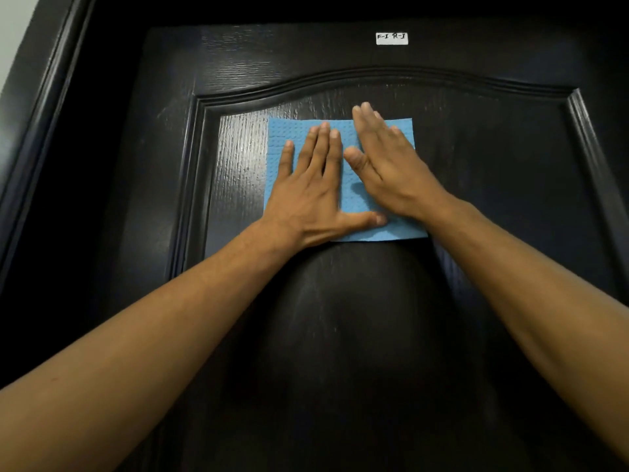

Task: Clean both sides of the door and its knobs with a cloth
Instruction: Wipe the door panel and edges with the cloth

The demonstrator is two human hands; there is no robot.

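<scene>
Dark glossy door (340, 335) fills the frame, wood-grain texture, raised arched moulding (374, 78) across the upper part. Blue cloth (354, 195) spread flat on the recessed panel just under the arch, centre of frame, slightly above the middle. Left hand (313, 195) lies flat on the cloth's left half, fingers straight and close together, thumb stretched out to the right along the lower edge. Right hand (388, 165) flat on the right half, fingers straight, tips reaching past the cloth's top edge onto the door. Small white label (391, 38) with black lettering at upper centre-right. Pale wall (13, 32) in the upper left corner.
</scene>
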